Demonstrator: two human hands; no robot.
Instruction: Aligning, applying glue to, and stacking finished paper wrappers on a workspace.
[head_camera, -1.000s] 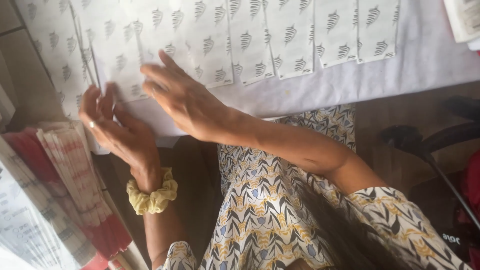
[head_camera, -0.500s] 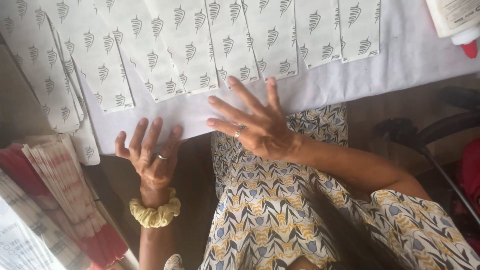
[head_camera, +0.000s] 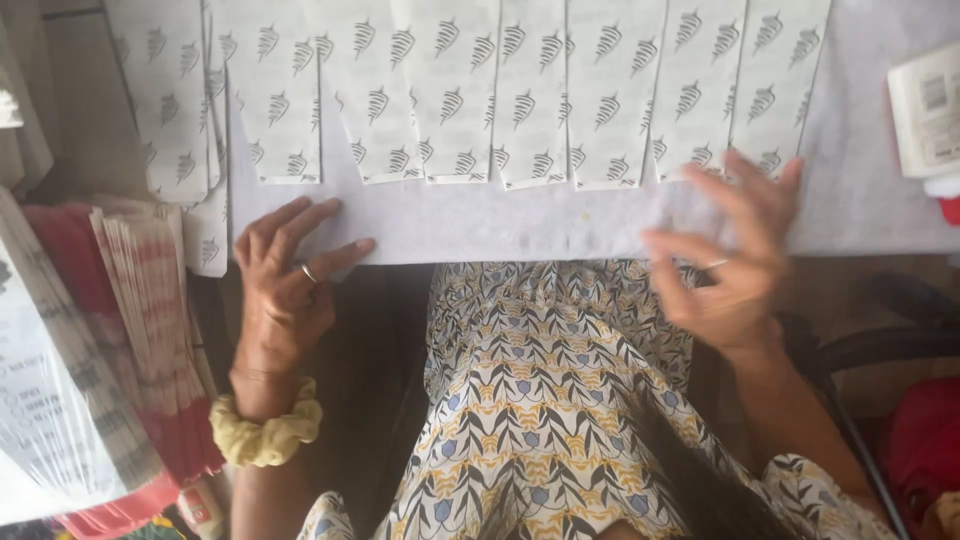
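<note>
From the head view I saw my left hand resting on the near edge of the white sheet that covered the surface, fingers spread wide and flat, holding nothing, a ring on one of them and a yellow scrunchie round the wrist; my right hand hovered at the same edge further right, fingers fanned open and blurred, also holding nothing, its fingertips just over the ends of the printed paper strips; those strips lay side by side in an overlapping row across the sheet, each patterned with small dark leaf-like marks, their lower ends forming an uneven line; more of the same strips hung off to the left; a stack of red-and-white papers sat beside my left arm, and a white container stood at the far right; to do this well, I judged, the palms should press flat and light, one hand pinning the sheet while the other smoothed along the row, so no strip slid out of its overlap.
</note>
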